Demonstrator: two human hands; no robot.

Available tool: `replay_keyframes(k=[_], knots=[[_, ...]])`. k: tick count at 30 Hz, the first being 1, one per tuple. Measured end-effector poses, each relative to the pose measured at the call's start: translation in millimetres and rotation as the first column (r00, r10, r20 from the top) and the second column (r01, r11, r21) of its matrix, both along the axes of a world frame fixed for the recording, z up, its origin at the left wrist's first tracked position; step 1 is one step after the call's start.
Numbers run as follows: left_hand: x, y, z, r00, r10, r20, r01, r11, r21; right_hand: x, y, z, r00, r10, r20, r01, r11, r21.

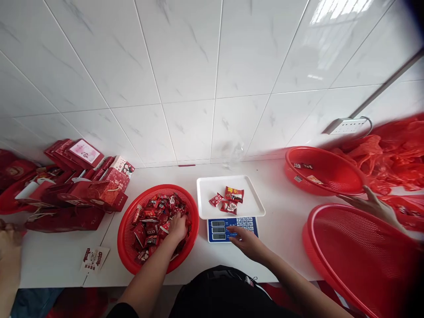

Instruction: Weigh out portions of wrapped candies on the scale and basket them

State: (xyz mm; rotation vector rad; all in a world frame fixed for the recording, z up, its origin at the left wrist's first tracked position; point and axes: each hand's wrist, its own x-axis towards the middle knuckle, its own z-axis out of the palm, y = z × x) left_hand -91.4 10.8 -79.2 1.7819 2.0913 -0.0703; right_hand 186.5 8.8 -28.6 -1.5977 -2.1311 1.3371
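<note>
My left hand (pixel 178 227) reaches into a round red basket (pixel 123 240) filled with red-wrapped candies (pixel 150 227). Its fingers are bent down together among the wrappers, and whatever they grip is hidden. Over the blue keypad of a digital scale (pixel 217 237) is my right hand (pixel 245 240), holding nothing, its fingers apart and pointing left. On the scale rests a white tray (pixel 207 190) with several packets: a red and yellow packet (pixel 234 194) and smaller red-wrapped candies (pixel 216 199) beside it.
Red gift boxes (pixel 82 185) are stacked at left, near a printed card (pixel 95 258). A red basket (pixel 294 176) with a few packets stands at right, another red basket (pixel 314 247) nearer. Other people's hands (pixel 374 207) show at both sides. Red plastic bags (pixel 391 154) lie far right.
</note>
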Motion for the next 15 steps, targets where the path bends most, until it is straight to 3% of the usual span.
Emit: replay_keyframes(k=[6, 15], knots=[[-3, -5, -1.0, 0.998, 0.006, 0.058, -0.006, 1.0, 0.003, 3, -4, -5.2, 1.0, 0.013, -0.01, -0.013, 1.0, -0.02], [-33, -20, 8.5, 0.993, 0.07, 0.096, -0.064, 0.995, -0.072, 2, -4, 0.1, 1.0, 0.007, -0.021, -0.009, 0.997, -0.077]])
